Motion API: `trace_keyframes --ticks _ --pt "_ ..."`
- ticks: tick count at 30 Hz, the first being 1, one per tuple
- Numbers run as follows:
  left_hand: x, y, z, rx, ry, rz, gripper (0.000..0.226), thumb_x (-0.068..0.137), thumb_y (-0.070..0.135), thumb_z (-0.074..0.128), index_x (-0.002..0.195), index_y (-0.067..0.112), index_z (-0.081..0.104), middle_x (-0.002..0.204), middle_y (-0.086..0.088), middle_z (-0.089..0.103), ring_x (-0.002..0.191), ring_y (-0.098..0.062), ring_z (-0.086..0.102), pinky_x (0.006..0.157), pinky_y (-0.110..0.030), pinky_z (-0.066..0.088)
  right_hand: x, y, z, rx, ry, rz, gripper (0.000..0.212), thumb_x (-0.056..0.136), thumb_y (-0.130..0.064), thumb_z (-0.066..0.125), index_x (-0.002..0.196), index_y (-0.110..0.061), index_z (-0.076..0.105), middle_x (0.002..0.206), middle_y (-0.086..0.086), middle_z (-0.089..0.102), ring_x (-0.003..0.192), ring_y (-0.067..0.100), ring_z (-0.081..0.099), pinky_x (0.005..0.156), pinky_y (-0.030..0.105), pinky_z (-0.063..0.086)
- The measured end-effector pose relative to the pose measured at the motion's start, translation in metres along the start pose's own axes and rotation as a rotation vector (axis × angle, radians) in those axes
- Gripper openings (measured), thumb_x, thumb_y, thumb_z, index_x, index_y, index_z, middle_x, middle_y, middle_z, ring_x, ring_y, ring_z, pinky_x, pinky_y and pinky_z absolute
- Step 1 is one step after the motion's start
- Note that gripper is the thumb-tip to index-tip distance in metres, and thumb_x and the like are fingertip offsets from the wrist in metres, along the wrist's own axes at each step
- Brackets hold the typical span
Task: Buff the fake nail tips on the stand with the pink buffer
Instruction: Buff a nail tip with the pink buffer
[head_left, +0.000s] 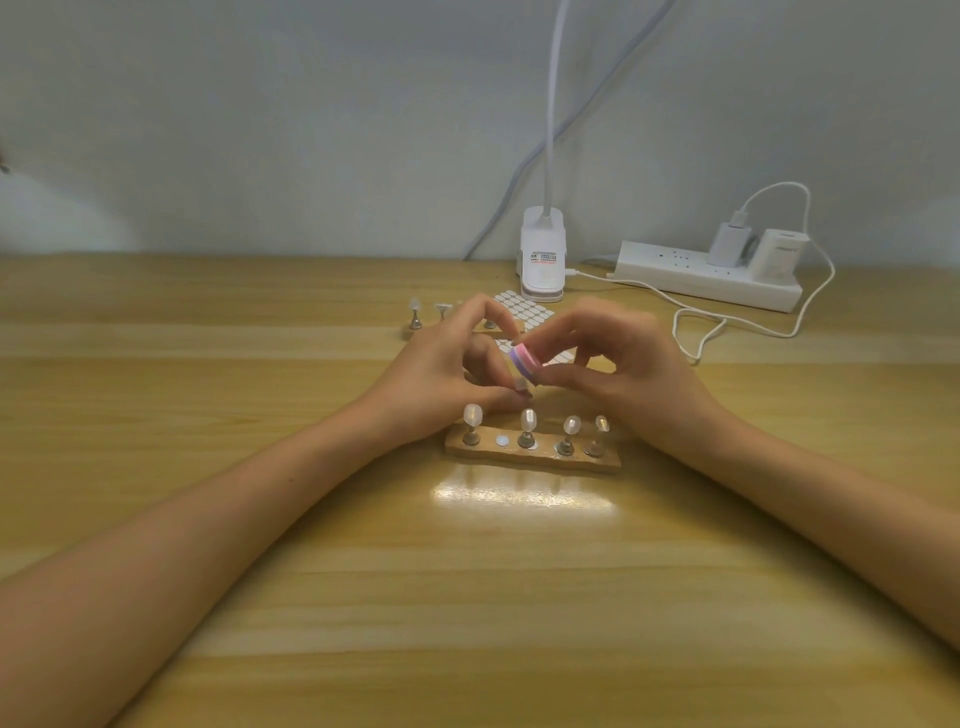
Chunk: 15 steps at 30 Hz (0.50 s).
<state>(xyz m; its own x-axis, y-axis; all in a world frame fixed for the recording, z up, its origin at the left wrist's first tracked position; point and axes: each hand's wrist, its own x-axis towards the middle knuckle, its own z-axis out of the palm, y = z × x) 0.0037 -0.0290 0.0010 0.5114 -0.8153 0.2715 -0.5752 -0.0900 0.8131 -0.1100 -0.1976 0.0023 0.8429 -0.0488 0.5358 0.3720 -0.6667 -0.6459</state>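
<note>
The right hand pinches the pink buffer between thumb and fingertips. The left hand pinches one nail tip by its peg, directly under the buffer — touching or nearly, too small to tell. Just nearer the person lies the stand, long axis left to right, with four nail tips upright and one bare slot. A second stand — partly hidden — sits behind the hands.
</note>
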Motion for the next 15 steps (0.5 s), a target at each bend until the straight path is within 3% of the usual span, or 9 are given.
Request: trace_keyframes --ticks 3,15 --pt "0.0007 -0.0007 0.0002 0.002 -0.003 -0.004 0.048 0.076 0.004 0.084 0.11 0.012 0.051 0.069 0.0 0.07 0.063 -0.003 0.062 0.064 -0.009 0.042 0.0002 0.0005 0.0006 -0.041 -0.033 0.006 0.013 0.086 -0.02 0.075 0.094 -0.01 0.077 0.09 0.001 0.072 0.086 0.013 0.068 0.069 0.025 0.048" --pt "0.0013 -0.0005 0.0001 -0.015 -0.009 -0.026 0.047 0.077 0.004 0.083 0.111 0.011 0.051 0.073 -0.003 0.072 0.064 -0.003 0.062 0.064 -0.009 0.044 0.0001 -0.0001 0.0015 -0.047 -0.011 -0.033 0.02 0.084 -0.026 0.071 0.095 -0.011 0.078 0.092 0.005 0.072 0.085 0.014 0.066 0.07 0.026 0.05"
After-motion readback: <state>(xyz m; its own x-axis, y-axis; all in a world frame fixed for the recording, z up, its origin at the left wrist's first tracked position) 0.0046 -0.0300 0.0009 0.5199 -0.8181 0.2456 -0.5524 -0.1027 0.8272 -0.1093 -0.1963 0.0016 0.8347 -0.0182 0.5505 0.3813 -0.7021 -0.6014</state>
